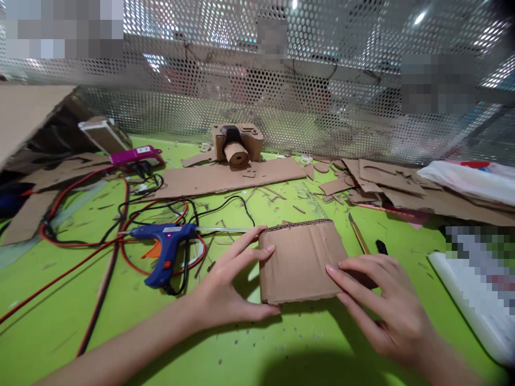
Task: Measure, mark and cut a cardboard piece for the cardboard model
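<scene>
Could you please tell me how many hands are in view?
2: the left hand at the left side of the cardboard, the right hand at its right side.

Cannot see the underside of the corrugated cardboard piece (300, 262), nor every finger of the left hand (227, 279) and right hand (386, 305). Lose both forearms at the view's lower border. Cannot follow the yellow craft knife (358, 233) or the unidentifiable black object (381, 247) past the right hand. Cannot find the glue stick's (223, 229) far end, near the left fingertips, or read the tiny label (173, 229) on the blue hot-glue gun (164, 254).

Toward the bench's (229, 354) far left corner, see just part of the cropped cardboard box (32, 115); nearer, cannot name the cropped dark blue object (14, 201). Toward the right edge, see only part of the white plastic bag (462, 177); cannot recognise the pixelated white object (454, 289). Past the far edge, cannot make out blurred shapes behind the perforated metal screen (322, 107).
</scene>
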`<action>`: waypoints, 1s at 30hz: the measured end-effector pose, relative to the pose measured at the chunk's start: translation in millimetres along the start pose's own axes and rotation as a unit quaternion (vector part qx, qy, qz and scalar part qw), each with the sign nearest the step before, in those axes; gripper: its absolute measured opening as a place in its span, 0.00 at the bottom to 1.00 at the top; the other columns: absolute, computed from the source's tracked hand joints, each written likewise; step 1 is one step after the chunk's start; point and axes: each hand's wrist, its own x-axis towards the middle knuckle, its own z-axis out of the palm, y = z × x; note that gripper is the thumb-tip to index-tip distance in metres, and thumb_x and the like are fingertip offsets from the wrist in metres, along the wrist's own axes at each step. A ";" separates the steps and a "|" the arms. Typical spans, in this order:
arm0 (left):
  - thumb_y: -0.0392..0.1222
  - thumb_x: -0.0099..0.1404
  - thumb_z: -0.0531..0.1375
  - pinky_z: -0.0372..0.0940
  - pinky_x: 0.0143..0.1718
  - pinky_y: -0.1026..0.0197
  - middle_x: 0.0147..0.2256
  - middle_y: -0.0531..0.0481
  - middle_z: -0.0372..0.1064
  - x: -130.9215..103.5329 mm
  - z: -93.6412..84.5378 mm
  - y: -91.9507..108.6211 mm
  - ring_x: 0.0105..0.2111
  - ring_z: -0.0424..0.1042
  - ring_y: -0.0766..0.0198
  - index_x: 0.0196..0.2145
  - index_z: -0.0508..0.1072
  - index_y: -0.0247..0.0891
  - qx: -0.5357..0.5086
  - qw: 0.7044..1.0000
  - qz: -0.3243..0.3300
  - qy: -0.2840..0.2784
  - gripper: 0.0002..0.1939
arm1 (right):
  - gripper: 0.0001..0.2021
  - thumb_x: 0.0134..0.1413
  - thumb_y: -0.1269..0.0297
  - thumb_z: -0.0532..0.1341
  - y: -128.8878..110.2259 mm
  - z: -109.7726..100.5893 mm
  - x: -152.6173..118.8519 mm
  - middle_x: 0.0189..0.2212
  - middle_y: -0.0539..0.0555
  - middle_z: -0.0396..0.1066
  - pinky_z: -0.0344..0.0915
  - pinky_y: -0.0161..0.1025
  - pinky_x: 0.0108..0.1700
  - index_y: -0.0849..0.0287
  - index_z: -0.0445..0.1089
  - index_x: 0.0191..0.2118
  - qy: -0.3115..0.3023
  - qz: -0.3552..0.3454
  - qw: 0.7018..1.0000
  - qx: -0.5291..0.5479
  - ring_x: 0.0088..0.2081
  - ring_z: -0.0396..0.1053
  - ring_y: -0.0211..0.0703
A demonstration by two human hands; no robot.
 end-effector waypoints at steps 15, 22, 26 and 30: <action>0.47 0.60 0.67 0.59 0.61 0.44 0.64 0.23 0.49 -4.3 -7.5 21.9 0.64 0.55 0.44 0.57 0.64 0.27 0.112 0.985 0.133 -0.010 0.32 | 0.13 0.50 0.81 0.57 -3.9 -15.0 6.2 0.30 0.55 0.73 0.68 0.38 0.30 0.62 0.74 0.39 0.039 -0.054 0.998 0.011 0.31 0.68 0.39; 0.48 0.61 0.65 0.62 0.58 0.38 0.65 0.25 0.47 -9.1 1.0 18.9 0.63 0.57 0.39 0.60 0.63 0.29 0.107 0.981 0.157 0.024 0.35 | 0.13 0.50 0.80 0.57 -4.4 -16.0 2.2 0.28 0.54 0.73 0.69 0.37 0.29 0.60 0.74 0.38 0.049 -0.040 0.998 0.000 0.30 0.70 0.40; 0.51 0.59 0.67 0.61 0.59 0.39 0.66 0.26 0.45 -10.1 0.0 18.1 0.64 0.55 0.37 0.62 0.61 0.30 0.120 0.981 0.152 0.007 0.39 | 0.13 0.50 0.80 0.57 -4.2 -16.4 3.4 0.28 0.54 0.73 0.69 0.37 0.30 0.61 0.74 0.38 0.048 -0.042 0.998 0.003 0.30 0.70 0.39; 0.52 0.58 0.68 0.62 0.58 0.39 0.67 0.28 0.43 -10.0 -2.2 19.6 0.64 0.55 0.37 0.64 0.57 0.35 0.140 0.981 0.132 -0.012 0.43 | 0.13 0.49 0.80 0.57 -4.2 -16.4 7.1 0.27 0.54 0.74 0.70 0.37 0.29 0.60 0.74 0.37 0.045 -0.042 0.998 0.000 0.29 0.70 0.40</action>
